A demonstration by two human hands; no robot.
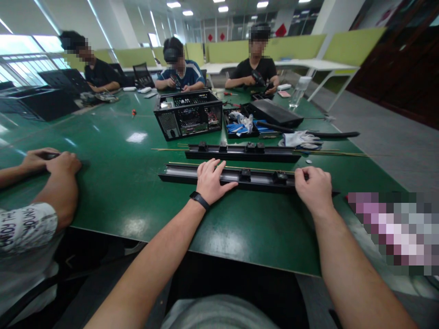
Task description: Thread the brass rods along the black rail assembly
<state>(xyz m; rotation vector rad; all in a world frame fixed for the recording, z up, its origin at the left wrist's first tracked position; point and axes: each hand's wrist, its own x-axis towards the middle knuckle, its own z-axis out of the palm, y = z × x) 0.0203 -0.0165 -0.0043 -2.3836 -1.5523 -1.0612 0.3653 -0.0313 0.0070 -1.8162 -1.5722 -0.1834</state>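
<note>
A long black rail [180, 174] with a pale inner channel lies crosswise on the table in front of me. My left hand [210, 183] rests on it with fingers spread, left of its middle. Two small black blocks, one nearer the middle [245, 174] and one farther right [280, 177], sit on this rail between my hands. At its right end my right hand [314, 188] is closed in a pinch; what the fingertips hold is hidden. Just behind lies a second black rail [236, 154] with several black blocks. Thin brass-coloured rods [338, 152] extend along it and past its ends.
An open computer case [188, 116] stands behind the rails. Right of it are a tray [255, 132] of gloves, a glove [300, 139], a black tube [338, 135] and a clear bottle [300, 92]. A person's hands [56, 160] rest at left; other people sit across the green table [113, 183].
</note>
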